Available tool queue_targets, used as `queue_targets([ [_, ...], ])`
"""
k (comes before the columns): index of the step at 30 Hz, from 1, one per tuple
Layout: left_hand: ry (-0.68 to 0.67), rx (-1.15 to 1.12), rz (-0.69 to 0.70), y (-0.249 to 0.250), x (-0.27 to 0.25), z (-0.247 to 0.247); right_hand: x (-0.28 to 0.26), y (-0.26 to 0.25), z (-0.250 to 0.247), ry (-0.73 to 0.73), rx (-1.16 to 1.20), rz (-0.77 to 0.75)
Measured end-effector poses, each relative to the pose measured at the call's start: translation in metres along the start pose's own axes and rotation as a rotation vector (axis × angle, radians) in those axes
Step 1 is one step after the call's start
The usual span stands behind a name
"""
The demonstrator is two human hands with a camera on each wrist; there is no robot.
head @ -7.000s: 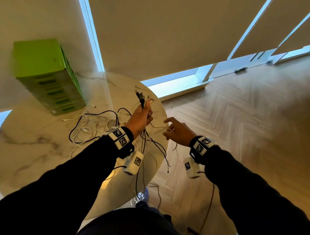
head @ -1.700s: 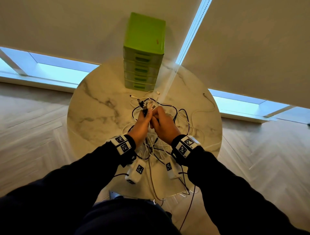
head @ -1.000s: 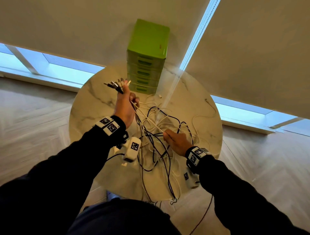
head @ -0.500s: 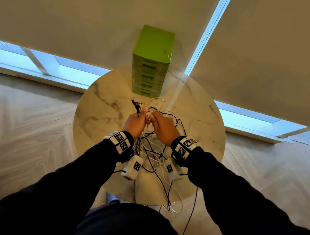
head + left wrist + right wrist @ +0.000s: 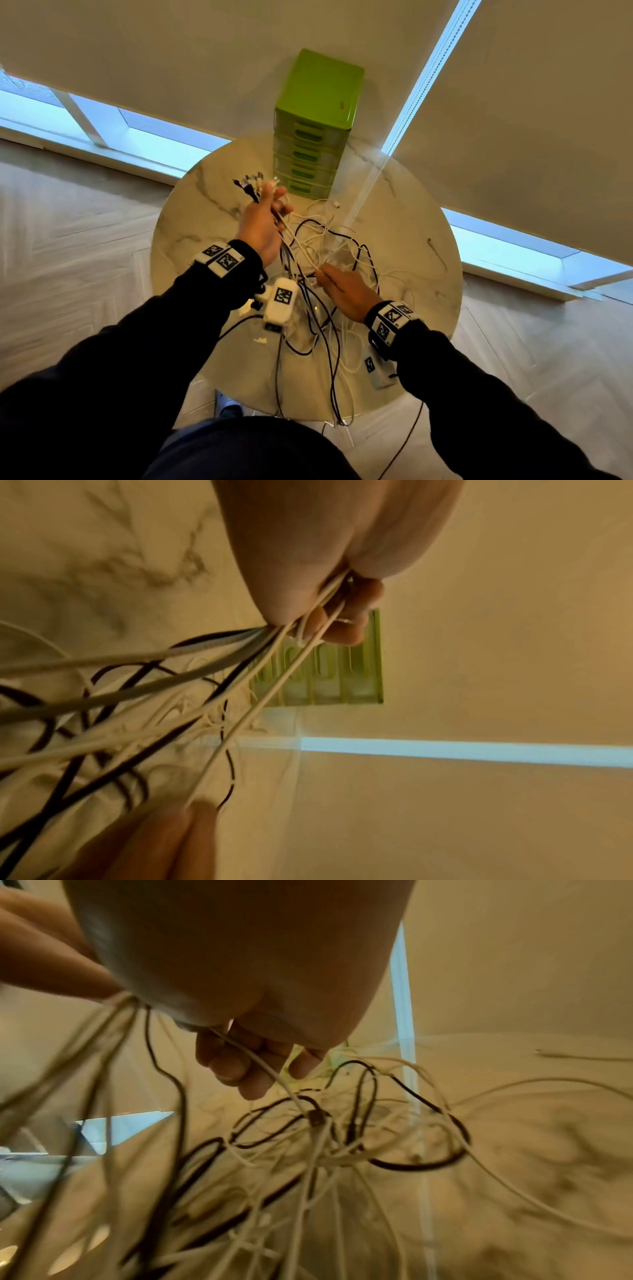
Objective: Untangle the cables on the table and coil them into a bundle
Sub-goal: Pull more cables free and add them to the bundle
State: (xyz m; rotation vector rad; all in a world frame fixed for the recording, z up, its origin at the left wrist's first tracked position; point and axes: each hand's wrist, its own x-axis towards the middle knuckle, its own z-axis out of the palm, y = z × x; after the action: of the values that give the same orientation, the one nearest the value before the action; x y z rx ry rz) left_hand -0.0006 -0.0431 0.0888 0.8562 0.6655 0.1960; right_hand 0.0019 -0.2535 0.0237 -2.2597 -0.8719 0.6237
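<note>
- On the round marble worktop (image 5: 191, 240), L side is bare stone, veined grey.
- Above it the left hand (image 5: 262, 222) is raised, fingers curled tight round a bunch of cable ends; plugs (image 5: 250, 183) fan out past the knuckles, black & white mixed.
- L wrist cam: the strands run out of that fist (image 5: 308, 593), white and black, taut-ish, slanting down to the pile.
- Centre: the cables (image 5: 325, 246) lie in a loose tangle on the worktop, some loops hanging over the near edge twd the floor.
- Behind the tangle, green drawer unit (image 5: 315, 137) stands at the far rim, against the blind.
- One white plug (image 5: 337, 205) lies just in front of the unit, apart from the fist.
- R of centre: the right hand (image 5: 346, 291) sits low over the pile, pinching a thin white strand; R wrist cam shows fingers (image 5: 236, 1064) curled on it.
- Far R: a thin cable (image 5: 436, 255) lies alone nr the rim.
</note>
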Motion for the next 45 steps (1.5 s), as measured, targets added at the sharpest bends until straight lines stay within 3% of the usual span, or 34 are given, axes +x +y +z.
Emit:
queue_targets([
  [2, -0.003, -0.065, 0.006, 0.016, 0.007, -0.006, -0.006, 0.015, -0.003, -0.03, 0.016, 0.089],
  [5, 0.004, 0.019, 0.114, 0.03, 0.012, -0.015, -0.004, 0.032, -0.009, -0.073, -0.096, 0.154],
  [9, -0.008, 0.478, 0.31, 0.019, -0.002, -0.016, 0.024, 0.031, -0.021, 0.052, -0.076, 0.244],
  [11, -0.05, 0.664, 0.33, 0.002, -0.007, -0.017, 0.038, 0.015, -0.03, 0.148, -0.019, 0.216],
  [14, -0.094, 0.792, 0.316, -0.023, -0.01, -0.019, 0.053, -0.022, -0.037, 0.177, 0.017, 0.103],
  [18, -0.104, 0.742, 0.278, -0.033, -0.02, -0.012, 0.061, -0.05, -0.029, 0.172, -0.015, -0.033],
  [22, -0.053, 0.634, 0.054, -0.032, -0.012, -0.012, 0.06, -0.056, -0.019, 0.151, -0.074, -0.139],
  [24, -0.051, 0.56, 0.013, -0.033, -0.006, -0.014, 0.056, -0.06, -0.018, 0.125, -0.081, -0.154],
  [31, 0.109, 0.414, 0.074, -0.002, 0.016, -0.019, 0.025, -0.021, -0.018, -0.031, 0.041, -0.002],
  [37, 0.223, 0.369, 0.177, 0.036, 0.034, -0.035, 0.0, 0.041, -0.022, -0.048, -0.115, 0.266],
  [40, 0.26, 0.497, 0.264, 0.039, 0.029, -0.037, 0.014, 0.041, -0.029, 0.014, -0.209, 0.319],
  [42, 0.181, 0.623, 0.343, 0.029, 0.013, -0.03, 0.03, 0.026, -0.035, 0.103, -0.161, 0.332],
  [45, -0.018, 0.724, 0.389, 0.0, -0.01, -0.019, 0.053, -0.013, -0.039, 0.215, -0.041, 0.223],
])
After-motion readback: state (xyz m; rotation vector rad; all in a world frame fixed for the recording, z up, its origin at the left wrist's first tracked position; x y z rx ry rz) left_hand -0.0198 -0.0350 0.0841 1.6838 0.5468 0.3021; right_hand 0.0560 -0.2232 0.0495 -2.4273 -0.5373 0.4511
